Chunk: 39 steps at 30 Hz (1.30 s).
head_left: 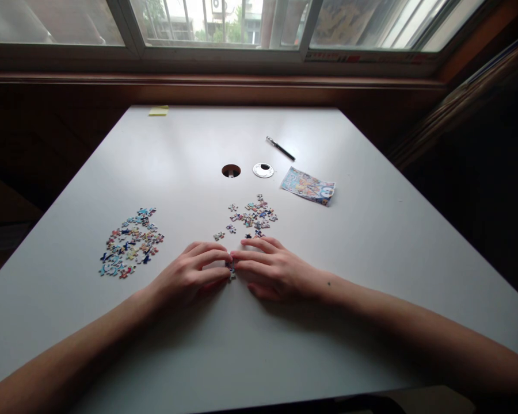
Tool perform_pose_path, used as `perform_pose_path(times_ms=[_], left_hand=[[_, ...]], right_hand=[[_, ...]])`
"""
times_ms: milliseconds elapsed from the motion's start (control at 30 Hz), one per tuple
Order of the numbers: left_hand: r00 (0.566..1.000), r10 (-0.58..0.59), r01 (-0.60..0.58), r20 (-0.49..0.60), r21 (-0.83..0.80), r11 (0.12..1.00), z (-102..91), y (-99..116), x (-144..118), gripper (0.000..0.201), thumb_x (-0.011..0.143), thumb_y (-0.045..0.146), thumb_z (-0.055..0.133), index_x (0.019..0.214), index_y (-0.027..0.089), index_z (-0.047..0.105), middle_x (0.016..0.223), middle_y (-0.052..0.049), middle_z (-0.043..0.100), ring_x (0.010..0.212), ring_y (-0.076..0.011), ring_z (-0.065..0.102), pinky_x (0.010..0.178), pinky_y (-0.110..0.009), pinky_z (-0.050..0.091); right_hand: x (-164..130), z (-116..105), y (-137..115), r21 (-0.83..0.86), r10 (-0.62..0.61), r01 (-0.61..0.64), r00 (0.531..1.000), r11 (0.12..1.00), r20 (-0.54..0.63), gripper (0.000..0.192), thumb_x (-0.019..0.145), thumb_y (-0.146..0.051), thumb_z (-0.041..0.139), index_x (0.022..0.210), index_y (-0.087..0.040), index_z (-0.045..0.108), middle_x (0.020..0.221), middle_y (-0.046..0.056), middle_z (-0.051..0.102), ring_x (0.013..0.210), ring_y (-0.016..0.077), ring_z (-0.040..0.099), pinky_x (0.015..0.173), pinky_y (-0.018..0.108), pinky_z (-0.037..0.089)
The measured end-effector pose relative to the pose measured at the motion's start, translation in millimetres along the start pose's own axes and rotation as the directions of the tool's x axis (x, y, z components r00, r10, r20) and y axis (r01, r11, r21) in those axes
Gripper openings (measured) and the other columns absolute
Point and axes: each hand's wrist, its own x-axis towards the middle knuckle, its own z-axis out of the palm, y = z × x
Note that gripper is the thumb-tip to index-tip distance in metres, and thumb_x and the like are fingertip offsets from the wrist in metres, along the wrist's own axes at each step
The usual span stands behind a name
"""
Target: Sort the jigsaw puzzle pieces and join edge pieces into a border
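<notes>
Here, scene: white table under a window, seen from above and behind two bare forearms.
Left hand: flat-ish on table, fingers curled inward, tips pinched narrow on small puzzle pieces at centre-front.
Right hand: mirrors it from the other side, fingers long and close together, tips meeting the left hand's at the same pieces; pieces mostly hidden btwn fingertips, count unclear.
Loose cluster: scattered pieces just beyond the right hand's fingertips, a few strays to its left.
Big pile: spread of pieces well left of the left hand, nearer the table's left edge, clear strip of bare top btwn pile and hand.
Picture card: colourful sheet, far right of cluster, tilted.
Cable hole and round cap: side by side, mid-table.
Pen: angled, beyond the cap.
Yellow note pad: at far-left corner, touching the back edge.
Open room: wide bare surface right of the right forearm and along the near edge.
</notes>
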Motion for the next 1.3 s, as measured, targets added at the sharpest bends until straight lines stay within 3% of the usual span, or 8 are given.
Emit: perform_pose_path(times_ms=[233,567,1300], left_hand=[[1.000,0.006,-0.002,0.028,-0.148,0.989,2.3,-1.9,-1.4,0.021,0.092,0.011,0.062,0.111,0.020,0.066,0.120,-0.011,0.070,0.122,-0.0222,0.060,0.101,-0.040,0.052],[1.000,0.021,-0.020,0.015,-0.112,0.993,0.8,-1.3,0.9,0.015,0.091,0.012,0.064,0.104,0.019,0.069,0.116,-0.010,0.072,0.119,-0.0214,0.063,0.098,-0.037,0.054],[0.996,0.028,-0.026,0.082,-0.021,0.999,0.8,-1.5,0.5,0.018,0.095,0.014,0.057,0.110,0.019,0.065,0.119,-0.011,0.068,0.119,-0.0220,0.061,0.098,-0.037,0.052]], right_hand=[[0.2,-1.6,-1.2,-0.013,0.004,-0.004,1.000,1.000,0.004,0.035,0.093,-0.025,0.054,0.127,-0.018,0.059,0.140,0.009,0.060,0.135,0.0271,0.044,0.110,0.043,0.034],[-0.3,-0.1,-0.5,-0.016,0.002,-0.002,1.000,1.000,0.003,0.035,0.094,-0.025,0.053,0.127,-0.017,0.059,0.141,0.008,0.059,0.135,0.0279,0.044,0.110,0.044,0.034],[0.7,-1.2,-1.4,-0.041,-0.001,0.001,1.000,0.999,0.010,0.034,0.095,-0.026,0.051,0.127,-0.017,0.059,0.140,0.009,0.060,0.135,0.0273,0.044,0.111,0.043,0.033]])
